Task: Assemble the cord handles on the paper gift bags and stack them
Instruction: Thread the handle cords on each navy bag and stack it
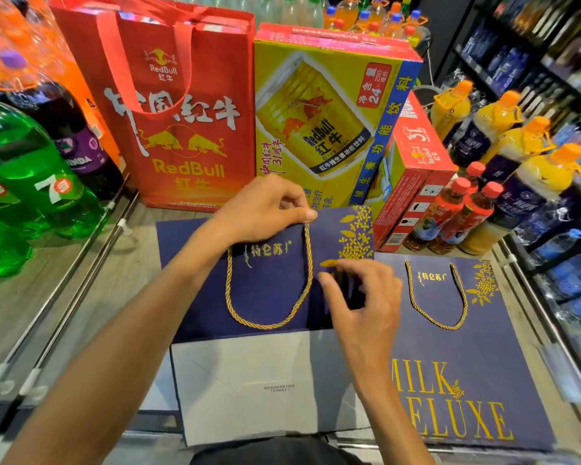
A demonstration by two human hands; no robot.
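Observation:
A flat navy paper gift bag (269,283) lies in front of me, its white folded bottom toward me. A gold twisted cord (269,325) hangs in a loop across its face. My left hand (265,206) pinches the cord's right end at the bag's top edge. My right hand (363,297) rests on the bag just right of the cord, fingers curled, pinching at the paper near the gold flower print. A second navy bag (457,364) printed "MILK DELUXE" lies flat to the right, with its own gold cord handle (440,325) fitted.
A tall red Red Bull bag (182,129) and yellow Red Bull cartons (326,119) stand right behind the bags. Green and purple soda bottles (31,169) crowd the left. Orange-capped drink bottles (503,156) and stocked shelves (550,62) fill the right.

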